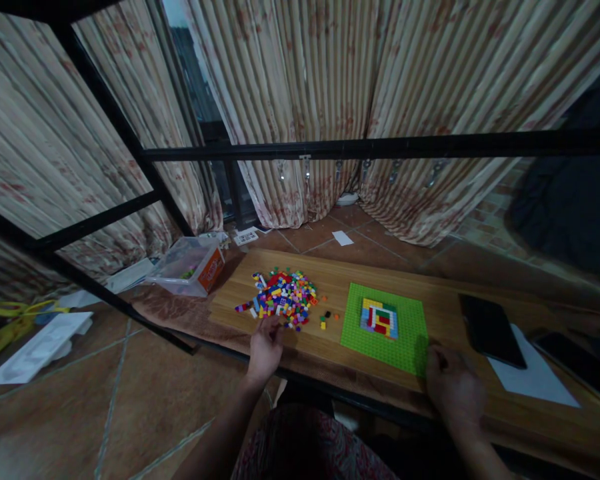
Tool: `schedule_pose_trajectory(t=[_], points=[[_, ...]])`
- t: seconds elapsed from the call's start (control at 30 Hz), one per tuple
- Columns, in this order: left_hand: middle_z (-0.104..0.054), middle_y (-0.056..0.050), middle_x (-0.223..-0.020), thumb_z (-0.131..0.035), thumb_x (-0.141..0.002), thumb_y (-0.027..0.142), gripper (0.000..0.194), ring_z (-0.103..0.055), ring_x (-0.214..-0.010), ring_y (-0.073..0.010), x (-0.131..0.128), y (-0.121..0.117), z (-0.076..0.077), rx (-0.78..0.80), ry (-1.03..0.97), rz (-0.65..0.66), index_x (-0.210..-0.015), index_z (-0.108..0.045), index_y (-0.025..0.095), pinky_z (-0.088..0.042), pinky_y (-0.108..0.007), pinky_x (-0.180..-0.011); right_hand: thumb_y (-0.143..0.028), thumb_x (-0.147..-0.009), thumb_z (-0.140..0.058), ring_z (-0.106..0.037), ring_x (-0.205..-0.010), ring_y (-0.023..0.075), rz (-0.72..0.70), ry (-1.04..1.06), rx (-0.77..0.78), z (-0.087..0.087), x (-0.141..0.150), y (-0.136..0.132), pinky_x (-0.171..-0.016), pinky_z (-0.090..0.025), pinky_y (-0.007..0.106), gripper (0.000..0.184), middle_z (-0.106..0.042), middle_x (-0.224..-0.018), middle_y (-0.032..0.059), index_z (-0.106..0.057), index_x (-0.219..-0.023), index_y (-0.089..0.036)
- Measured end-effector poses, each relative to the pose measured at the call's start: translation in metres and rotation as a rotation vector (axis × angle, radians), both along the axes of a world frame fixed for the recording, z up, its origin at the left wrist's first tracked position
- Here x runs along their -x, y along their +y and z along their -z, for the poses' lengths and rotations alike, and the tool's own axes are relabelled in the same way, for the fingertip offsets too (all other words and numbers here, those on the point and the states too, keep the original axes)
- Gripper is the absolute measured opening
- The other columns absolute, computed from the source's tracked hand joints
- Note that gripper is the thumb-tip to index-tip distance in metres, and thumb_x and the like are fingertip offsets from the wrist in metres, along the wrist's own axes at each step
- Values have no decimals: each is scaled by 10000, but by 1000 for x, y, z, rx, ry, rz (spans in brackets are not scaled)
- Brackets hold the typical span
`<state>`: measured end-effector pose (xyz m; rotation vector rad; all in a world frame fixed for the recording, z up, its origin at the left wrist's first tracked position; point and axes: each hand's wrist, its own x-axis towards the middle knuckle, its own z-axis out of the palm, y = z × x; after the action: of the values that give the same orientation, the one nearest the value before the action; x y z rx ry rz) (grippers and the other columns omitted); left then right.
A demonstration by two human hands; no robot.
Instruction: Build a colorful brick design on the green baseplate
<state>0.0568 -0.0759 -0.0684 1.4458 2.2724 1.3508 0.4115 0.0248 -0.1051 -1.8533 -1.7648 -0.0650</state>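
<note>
A heap of small mixed-colour toy bricks (285, 293) lies on the wooden board. At its near edge is my left hand (267, 348), fingers bent together against the bricks; whatever they pinch is too small to make out. To the right lies a green studded baseplate (410, 313). A low, roughly square build of bricks (379, 319) in yellow, red, white and blue sits on it. My right hand (454, 385) rests beside the baseplate's near right corner with its fingers curled in. The inside of that hand is hidden. A few loose bricks (323, 325) lie between heap and baseplate.
A clear plastic box (190, 267) with an orange label stands left of the wooden board (300, 353). On the right are a black tablet-like slab (493, 330), white paper (535, 377) and a dark phone-like object (580, 363). A black metal bar (380, 147) crosses beyond the board.
</note>
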Motion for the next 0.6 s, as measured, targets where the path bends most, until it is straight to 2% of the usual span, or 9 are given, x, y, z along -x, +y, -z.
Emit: schedule_pose_trajectory(t=[0.2, 0.4, 0.5, 0.6], points=[[-642, -54, -865, -502, -794, 201, 225, -632, -758, -172, 0, 0, 2, 41, 7, 22, -985, -618, 179, -528, -319, -725, -387, -876, -362, -579, -752, 247, -21, -8, -22, 3, -2, 3, -616, -398, 344, 363, -644, -911, 130, -660, -902, -182], [-658, -78, -926, -491, -800, 304, 297, -634, -814, -202, 7, 1, 5, 93, 9, 71, -1037, -605, 167, -522, -346, -777, -377, -895, -336, -589, -805, 241, -65, 123, 37, -7, 7, -1, -702, -439, 349, 359, -630, -933, 127, -635, -894, -178], [-666, -78, -908, -493, -769, 362, 323, -636, -789, -216, 11, 5, 4, 90, 24, 84, -1003, -615, 177, -529, -349, -757, -384, -897, -350, -602, -809, 212, -56, 161, 11, -11, 7, 2, -721, -453, 315, 349, -642, -932, 108, -632, -901, -180], [-679, -74, -906, -497, -729, 415, 348, -642, -746, -221, 13, 9, 1, 131, 29, 47, -963, -628, 194, -537, -347, -718, -461, -885, -384, -592, -884, 241, -18, 286, -58, -20, -5, 14, -794, -456, 346, 400, -647, -931, 130, -627, -963, -152]])
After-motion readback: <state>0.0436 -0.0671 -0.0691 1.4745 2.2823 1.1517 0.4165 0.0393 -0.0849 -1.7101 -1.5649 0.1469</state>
